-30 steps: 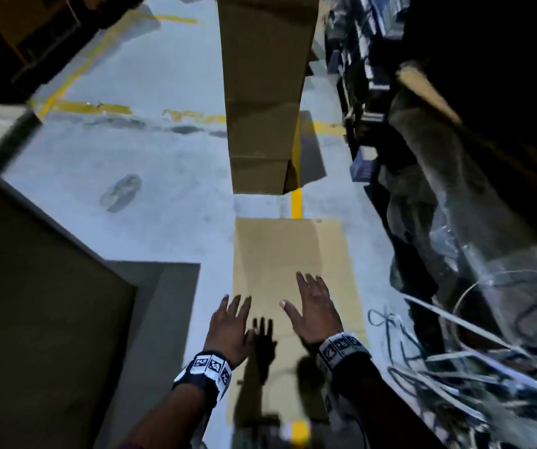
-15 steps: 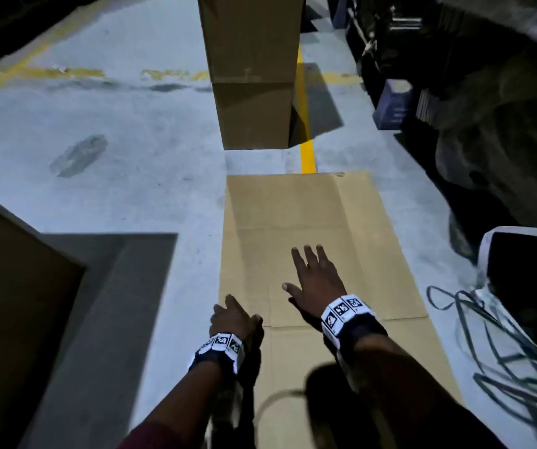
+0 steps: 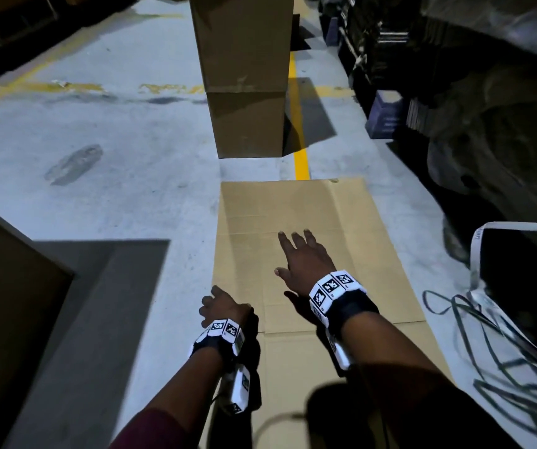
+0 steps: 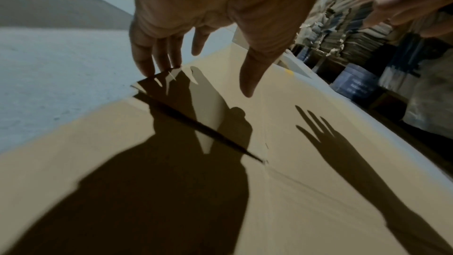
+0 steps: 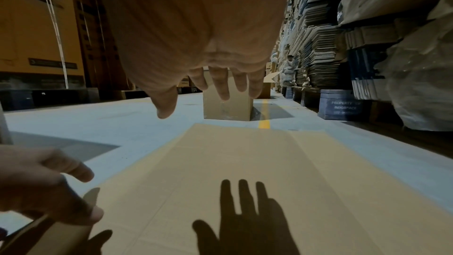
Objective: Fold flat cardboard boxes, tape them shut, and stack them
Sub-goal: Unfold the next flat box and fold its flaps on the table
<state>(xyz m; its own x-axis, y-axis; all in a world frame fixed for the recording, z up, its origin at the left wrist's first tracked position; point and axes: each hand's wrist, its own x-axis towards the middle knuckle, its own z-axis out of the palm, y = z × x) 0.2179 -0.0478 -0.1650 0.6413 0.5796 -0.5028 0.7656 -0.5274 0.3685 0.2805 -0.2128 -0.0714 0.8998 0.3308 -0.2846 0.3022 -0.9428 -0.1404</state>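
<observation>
A flat cardboard box [image 3: 309,215] lies on the concrete floor in front of me. My left hand [image 3: 225,306] is at its left edge. In the left wrist view its fingertips [image 4: 157,69] hook the edge of the top layer [image 4: 171,77], which is raised a little over a dark slit; the thumb hangs free. My right hand [image 3: 302,257] hovers palm down and spread over the middle of the sheet, casting a shadow [image 5: 242,218] on it. A stack of folded boxes [image 3: 244,76] stands just beyond the sheet's far end.
A large brown box [image 3: 8,303] rises at my left. Loose strapping bands [image 3: 503,335] lie on the floor at right. Pallets of wrapped flat cardboard [image 5: 326,49] line the right side, with a blue block [image 3: 385,115] at their foot. A yellow line [image 3: 301,160] runs past the stack.
My left hand went from flat and spread to curled at the sheet's left edge. My right hand stayed spread and reached farther along the cardboard. My view dropped toward the floor.
</observation>
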